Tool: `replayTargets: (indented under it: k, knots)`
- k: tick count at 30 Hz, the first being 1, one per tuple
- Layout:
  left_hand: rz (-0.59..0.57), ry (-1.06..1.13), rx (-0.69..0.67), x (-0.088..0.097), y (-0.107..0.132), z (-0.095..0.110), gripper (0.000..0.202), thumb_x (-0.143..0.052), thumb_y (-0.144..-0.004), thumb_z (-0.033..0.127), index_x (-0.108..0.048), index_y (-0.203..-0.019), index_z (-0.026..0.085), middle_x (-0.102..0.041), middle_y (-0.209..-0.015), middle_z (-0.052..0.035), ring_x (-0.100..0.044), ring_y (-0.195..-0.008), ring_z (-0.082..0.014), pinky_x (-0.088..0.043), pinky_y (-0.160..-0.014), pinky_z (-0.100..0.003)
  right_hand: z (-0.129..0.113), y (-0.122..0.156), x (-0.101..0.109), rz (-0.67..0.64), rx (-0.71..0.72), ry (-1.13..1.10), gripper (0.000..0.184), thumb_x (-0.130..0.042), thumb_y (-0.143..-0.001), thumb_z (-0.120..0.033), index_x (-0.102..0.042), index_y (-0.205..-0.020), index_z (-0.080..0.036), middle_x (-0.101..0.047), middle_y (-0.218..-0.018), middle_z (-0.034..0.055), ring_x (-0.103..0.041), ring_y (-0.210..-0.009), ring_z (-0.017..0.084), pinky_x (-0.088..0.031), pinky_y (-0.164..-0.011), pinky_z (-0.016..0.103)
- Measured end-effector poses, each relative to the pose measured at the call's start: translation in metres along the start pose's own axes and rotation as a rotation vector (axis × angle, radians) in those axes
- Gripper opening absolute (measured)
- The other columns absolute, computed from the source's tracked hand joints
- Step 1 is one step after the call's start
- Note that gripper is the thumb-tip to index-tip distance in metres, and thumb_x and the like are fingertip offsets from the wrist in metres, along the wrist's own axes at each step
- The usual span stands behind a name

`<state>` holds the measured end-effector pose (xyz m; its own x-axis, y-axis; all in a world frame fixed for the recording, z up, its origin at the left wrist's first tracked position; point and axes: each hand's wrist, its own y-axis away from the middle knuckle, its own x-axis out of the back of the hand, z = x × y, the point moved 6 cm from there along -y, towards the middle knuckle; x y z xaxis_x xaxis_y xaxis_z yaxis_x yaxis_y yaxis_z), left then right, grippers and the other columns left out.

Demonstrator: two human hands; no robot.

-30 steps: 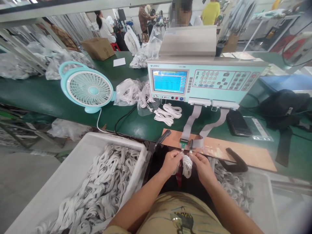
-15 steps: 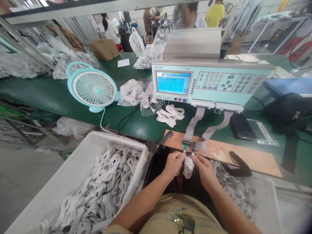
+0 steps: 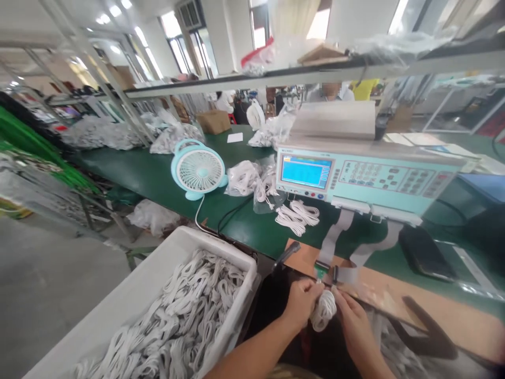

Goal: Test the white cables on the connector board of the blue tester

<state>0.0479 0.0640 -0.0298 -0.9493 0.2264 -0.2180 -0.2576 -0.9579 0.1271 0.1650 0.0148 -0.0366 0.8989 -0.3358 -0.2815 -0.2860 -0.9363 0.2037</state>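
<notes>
A coiled white cable (image 3: 324, 311) hangs between my two hands at the edge of the wooden board (image 3: 379, 292). My left hand (image 3: 303, 301) is closed, pinching one end of the cable at a small green circuit board (image 3: 321, 269). My right hand (image 3: 350, 309) pinches the other end by a dark connector (image 3: 335, 273); its fingertips are partly hidden. Grey ribbon cables (image 3: 333, 237) run from these connectors up to the tester (image 3: 366, 173), whose blue screen (image 3: 303, 171) is lit.
On the left stands a white bin (image 3: 158, 273) full of coiled cables. A turquoise fan (image 3: 201, 171), bagged cables (image 3: 243, 178), loose coils (image 3: 296, 217) and a dark phone (image 3: 426, 252) lie on the green table (image 3: 134, 171). Black clamps (image 3: 286, 255) hold the board. People sit farther back.
My view has tilted up and swung left, so the scene sits lower and farther right. Both hands stay at the connectors with the same cable.
</notes>
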Motion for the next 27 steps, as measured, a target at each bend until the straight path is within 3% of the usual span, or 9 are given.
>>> replayTargets:
  k: [5,11,17,27]
  knots:
    - [-0.038,-0.074,-0.065,0.0,-0.004,0.013,0.036,-0.058,-0.071,0.045,-0.057,-0.055,0.012,-0.046,-0.05,0.0013,-0.038,-0.05,-0.0094,-0.03,-0.051,-0.023,0.001,-0.002,0.002,0.025,-0.023,-0.023,0.033,-0.077,-0.061,-0.043,-0.072,-0.082,-0.018,-0.068,-0.084,0.0066,-0.061,-0.078,0.027,-0.051,-0.059,0.03]
    - [-0.032,-0.101,-0.031,0.001,-0.008,0.008,0.04,-0.054,-0.072,0.049,-0.057,-0.056,0.012,-0.044,-0.048,0.0013,-0.038,-0.046,-0.0093,-0.029,-0.046,-0.022,-0.003,0.001,-0.001,0.09,-0.089,-0.027,0.044,-0.08,-0.052,-0.045,-0.071,-0.08,-0.012,-0.068,-0.081,0.0081,-0.062,-0.071,0.026,-0.051,-0.056,0.028]
    - [-0.031,-0.115,-0.004,0.002,-0.008,0.004,0.042,-0.054,-0.071,0.051,-0.057,-0.058,0.012,-0.042,-0.048,0.0021,-0.036,-0.044,-0.0086,-0.027,-0.042,-0.021,0.004,-0.002,0.0,0.061,-0.11,-0.081,0.046,-0.081,-0.052,-0.044,-0.07,-0.083,-0.012,-0.068,-0.081,0.0076,-0.062,-0.074,0.027,-0.051,-0.058,0.029]
    - [-0.021,-0.16,-0.062,0.001,-0.008,0.008,0.035,-0.054,-0.072,0.042,-0.055,-0.055,0.012,-0.042,-0.049,0.0018,-0.037,-0.049,-0.0092,-0.029,-0.05,-0.022,0.002,0.001,-0.004,0.04,-0.084,-0.043,0.044,-0.078,-0.055,-0.047,-0.067,-0.083,-0.014,-0.066,-0.074,0.0057,-0.058,-0.061,0.021,-0.047,-0.051,0.026]
